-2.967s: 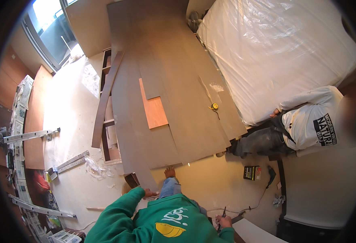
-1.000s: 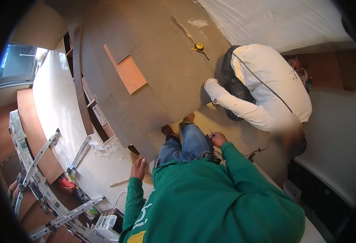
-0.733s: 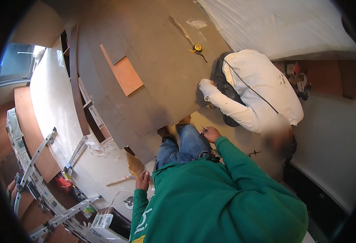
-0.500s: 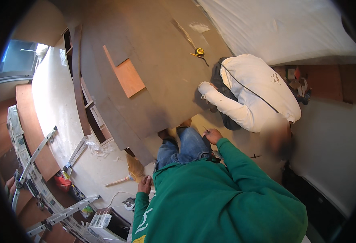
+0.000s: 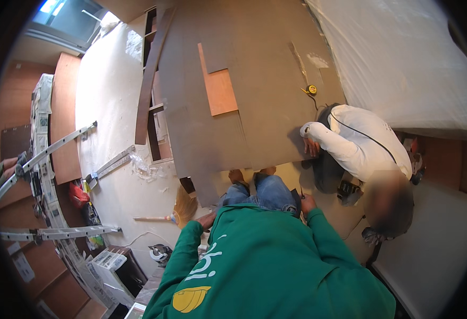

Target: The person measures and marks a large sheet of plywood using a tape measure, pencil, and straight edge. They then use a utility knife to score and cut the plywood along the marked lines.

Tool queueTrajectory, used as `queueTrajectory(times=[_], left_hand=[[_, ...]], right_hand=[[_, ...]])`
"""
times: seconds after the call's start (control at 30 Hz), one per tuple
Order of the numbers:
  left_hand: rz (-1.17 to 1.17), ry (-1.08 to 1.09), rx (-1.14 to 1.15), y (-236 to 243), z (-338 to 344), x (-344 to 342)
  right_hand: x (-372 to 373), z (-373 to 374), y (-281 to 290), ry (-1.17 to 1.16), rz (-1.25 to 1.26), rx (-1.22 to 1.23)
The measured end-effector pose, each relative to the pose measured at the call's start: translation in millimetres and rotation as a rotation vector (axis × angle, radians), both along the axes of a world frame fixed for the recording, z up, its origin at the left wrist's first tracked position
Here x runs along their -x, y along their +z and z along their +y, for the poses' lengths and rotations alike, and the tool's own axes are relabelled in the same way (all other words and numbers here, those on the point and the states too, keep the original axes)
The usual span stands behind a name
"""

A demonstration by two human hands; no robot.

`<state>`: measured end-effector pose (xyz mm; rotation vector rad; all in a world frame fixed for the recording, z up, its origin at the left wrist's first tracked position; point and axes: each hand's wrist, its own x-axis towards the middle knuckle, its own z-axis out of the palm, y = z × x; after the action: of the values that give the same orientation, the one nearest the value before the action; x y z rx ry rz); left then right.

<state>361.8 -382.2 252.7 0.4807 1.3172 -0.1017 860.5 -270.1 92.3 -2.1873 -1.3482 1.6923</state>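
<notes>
A large brown board (image 5: 265, 127) lies before me, and my feet are at its near edge. My right hand (image 5: 309, 203) is beside my right thigh, its fingers closed on a thin dark stick-like thing (image 5: 302, 192), too small to name. My left hand (image 5: 207, 220) hangs by my left thigh, near a straw broom (image 5: 184, 206); its fingers are too small and shaded to read. An orange-brown wood patch (image 5: 222, 93) shows in the board's surface. A yellow and black tape measure (image 5: 311, 90) rests farther right on it.
A co-worker in white (image 5: 371, 138) crouches at my right, one hand at the board's edge. A dark tool (image 5: 349, 190) is beside them. Plastic sheeting (image 5: 398, 58) hangs at far right. Ladder legs (image 5: 58, 142), a long dark strip (image 5: 151, 80) and a grey tool (image 5: 160, 254) are left.
My view has shifted, so the board appears farther right. My right hand has drawn in toward my thigh with the thin thing. The co-worker has shifted, and their hand now shows at the board's edge.
</notes>
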Motion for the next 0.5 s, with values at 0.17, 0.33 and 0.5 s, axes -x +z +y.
queueTrajectory(times=[0.17, 0.33, 0.5], left_hand=[[0.002, 0.016, 0.114, -13.0, -29.8, 23.1], [-0.074, 0.034, 0.144, -0.7, -23.4, 27.8], [-0.084, 0.07, 0.126, -15.9, -35.2, 40.8]], right_hand=[[42.0, 2.8, 51.3, 0.075, -0.047, 0.039], [55.2, 12.7, 106.7, 0.12, -0.054, 0.106], [55.7, -1.1, 95.3, 0.018, 0.148, 0.031]])
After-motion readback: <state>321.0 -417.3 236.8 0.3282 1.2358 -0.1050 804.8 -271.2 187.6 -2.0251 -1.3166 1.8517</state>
